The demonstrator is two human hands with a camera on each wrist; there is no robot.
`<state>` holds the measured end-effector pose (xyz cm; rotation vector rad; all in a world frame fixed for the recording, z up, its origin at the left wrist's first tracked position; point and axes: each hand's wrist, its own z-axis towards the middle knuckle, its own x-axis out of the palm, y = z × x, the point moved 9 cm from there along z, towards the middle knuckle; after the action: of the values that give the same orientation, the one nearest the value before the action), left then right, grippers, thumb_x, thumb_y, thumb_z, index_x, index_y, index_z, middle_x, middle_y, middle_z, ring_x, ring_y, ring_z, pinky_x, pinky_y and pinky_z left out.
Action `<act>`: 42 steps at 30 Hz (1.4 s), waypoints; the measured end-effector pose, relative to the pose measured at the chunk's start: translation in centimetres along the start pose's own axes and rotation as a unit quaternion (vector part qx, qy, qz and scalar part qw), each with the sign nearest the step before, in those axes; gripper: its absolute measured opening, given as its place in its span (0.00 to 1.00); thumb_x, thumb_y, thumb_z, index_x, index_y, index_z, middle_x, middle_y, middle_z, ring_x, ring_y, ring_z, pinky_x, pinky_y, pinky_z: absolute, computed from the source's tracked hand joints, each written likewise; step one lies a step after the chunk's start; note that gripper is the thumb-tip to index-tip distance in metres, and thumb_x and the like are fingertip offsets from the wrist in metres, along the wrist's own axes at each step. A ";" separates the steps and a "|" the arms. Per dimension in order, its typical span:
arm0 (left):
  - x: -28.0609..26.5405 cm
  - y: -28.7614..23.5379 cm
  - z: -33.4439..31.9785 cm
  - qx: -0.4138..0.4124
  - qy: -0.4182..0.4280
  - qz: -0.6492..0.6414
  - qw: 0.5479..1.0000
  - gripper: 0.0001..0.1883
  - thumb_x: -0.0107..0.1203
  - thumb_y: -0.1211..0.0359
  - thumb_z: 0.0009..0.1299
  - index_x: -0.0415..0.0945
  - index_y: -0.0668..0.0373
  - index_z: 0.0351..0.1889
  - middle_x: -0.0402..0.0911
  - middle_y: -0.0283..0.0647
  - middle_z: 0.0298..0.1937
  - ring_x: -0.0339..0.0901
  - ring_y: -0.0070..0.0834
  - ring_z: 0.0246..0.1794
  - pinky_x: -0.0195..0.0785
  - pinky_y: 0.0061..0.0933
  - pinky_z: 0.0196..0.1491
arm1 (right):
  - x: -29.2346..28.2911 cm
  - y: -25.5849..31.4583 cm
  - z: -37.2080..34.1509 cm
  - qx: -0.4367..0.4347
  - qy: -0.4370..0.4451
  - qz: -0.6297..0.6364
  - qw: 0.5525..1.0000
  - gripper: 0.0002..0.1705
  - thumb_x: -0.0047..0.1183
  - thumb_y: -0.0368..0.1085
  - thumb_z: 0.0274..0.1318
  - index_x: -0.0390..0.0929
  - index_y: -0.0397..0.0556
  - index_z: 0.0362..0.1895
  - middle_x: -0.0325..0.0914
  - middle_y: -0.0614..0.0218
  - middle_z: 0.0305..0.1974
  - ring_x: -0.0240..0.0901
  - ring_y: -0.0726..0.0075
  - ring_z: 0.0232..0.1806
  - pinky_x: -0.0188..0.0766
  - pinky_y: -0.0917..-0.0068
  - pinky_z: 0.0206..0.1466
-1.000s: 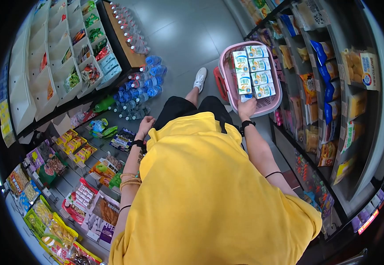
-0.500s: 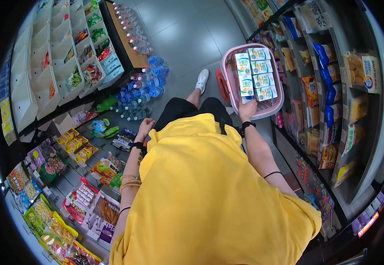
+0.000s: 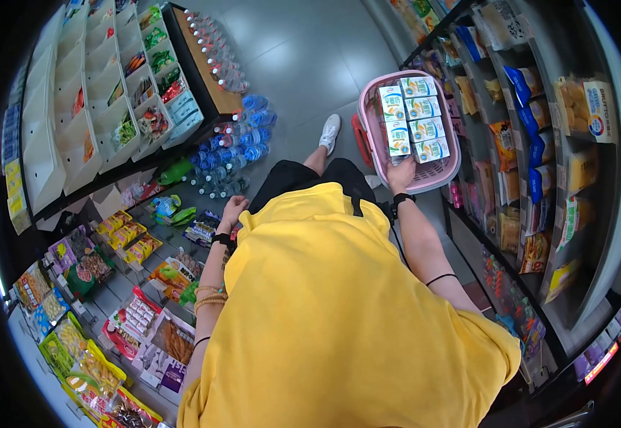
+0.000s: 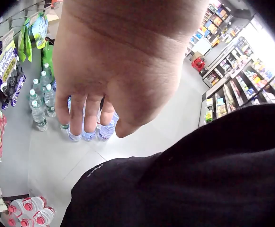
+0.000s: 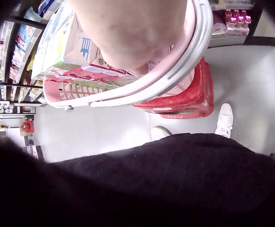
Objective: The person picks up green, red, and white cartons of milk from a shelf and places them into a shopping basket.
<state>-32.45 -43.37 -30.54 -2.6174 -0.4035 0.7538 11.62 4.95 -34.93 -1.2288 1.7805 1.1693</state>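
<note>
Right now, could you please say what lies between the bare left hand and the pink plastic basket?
In the head view, from the left hand: black fabric shorts, grey tiled floor, then a red object beside the basket.

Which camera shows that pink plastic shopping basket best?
The head view: it shows the pink plastic basket from above, nearly whole. The right wrist view shows it cropped and partly hidden; the left wrist view misses it.

The top edge of the right wrist view cuts off the pink plastic basket [image 5: 53, 94] and the bare right hand [image 5: 128, 35], whose fingertips are hidden. Finer print on the white cardboard cartons [image 3: 422, 108] is unreadably small.
</note>
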 end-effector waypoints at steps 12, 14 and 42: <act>1.3 -2.2 1.1 0.012 0.007 0.034 0.999 0.20 0.62 0.63 0.72 0.74 0.64 0.56 0.81 0.33 0.43 0.74 0.19 0.38 0.68 0.22 0.42 | 0.4 -1.3 0.0 -0.038 0.033 0.067 0.996 0.34 0.71 0.37 0.43 0.72 0.39 0.55 0.69 0.42 0.57 0.67 0.35 0.61 0.65 0.51 0.67; 1.3 -2.3 1.0 0.013 0.008 0.035 0.999 0.20 0.61 0.63 0.71 0.74 0.64 0.56 0.82 0.37 0.44 0.77 0.22 0.39 0.71 0.25 0.43 | 0.6 -1.5 0.0 -0.050 0.026 0.068 0.996 0.35 0.72 0.37 0.43 0.72 0.39 0.55 0.69 0.41 0.57 0.67 0.35 0.60 0.65 0.51 0.67; 2.4 1.8 3.4 0.036 0.037 0.062 0.997 0.21 0.59 0.60 0.73 0.76 0.65 0.56 0.84 0.44 0.50 0.81 0.31 0.51 0.72 0.31 0.56 | 2.1 -2.5 1.3 -0.136 0.271 -0.128 0.944 0.23 0.54 0.42 0.57 0.80 0.59 0.58 0.70 0.45 0.63 0.68 0.41 0.65 0.69 0.50 0.67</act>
<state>-32.13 -43.13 -35.09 -2.6125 -0.1915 0.6949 13.28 5.03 -38.00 -2.0377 1.7881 1.0074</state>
